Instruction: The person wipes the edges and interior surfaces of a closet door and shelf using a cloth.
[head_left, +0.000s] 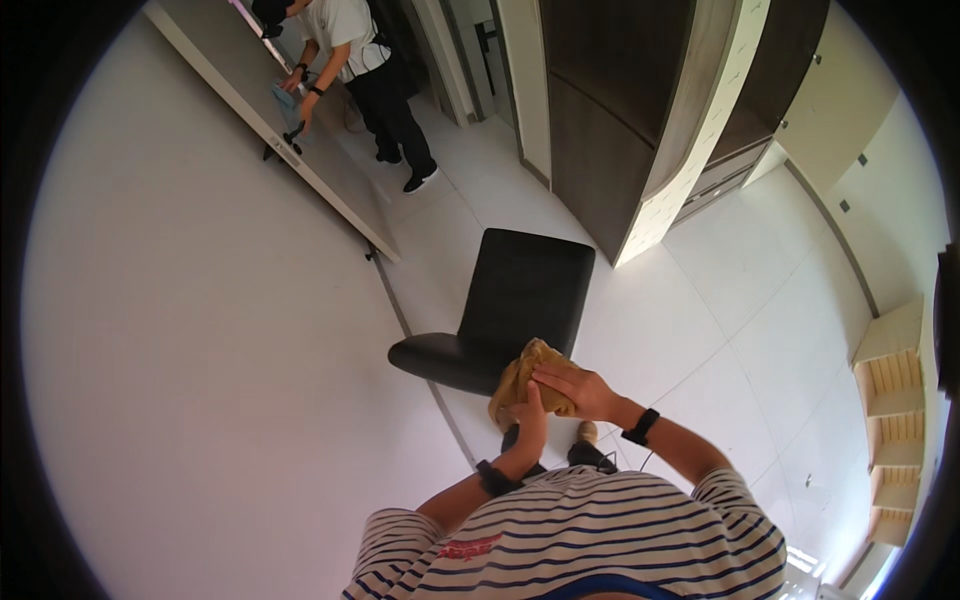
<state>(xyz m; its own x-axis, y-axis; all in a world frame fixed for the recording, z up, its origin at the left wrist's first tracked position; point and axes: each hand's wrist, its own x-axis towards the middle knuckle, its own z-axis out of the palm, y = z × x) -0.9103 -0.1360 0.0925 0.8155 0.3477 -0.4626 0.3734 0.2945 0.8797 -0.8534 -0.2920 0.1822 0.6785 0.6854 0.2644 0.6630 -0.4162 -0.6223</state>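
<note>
My left hand (531, 414) and my right hand (581, 388) both hold a crumpled brown cloth (514, 382) in front of my body. The fingers of my right hand lie over its upper part, and my left hand grips it from below, its thumb pointing up. Just beyond the cloth stands a black chair (525, 289) with a smooth seat and backrest; the cloth overlaps its near corner in the view, and I cannot tell whether they touch. The chair's legs are hidden.
A white wall (225, 337) runs along the left. At an open door (330, 172), a co-worker (375, 75) bends over the handle with a bluish cloth. Dark wooden cabinets (600, 135) stand beyond the chair, pale shelves (896, 420) at the right. Pale floor tiles (705, 322) lie between.
</note>
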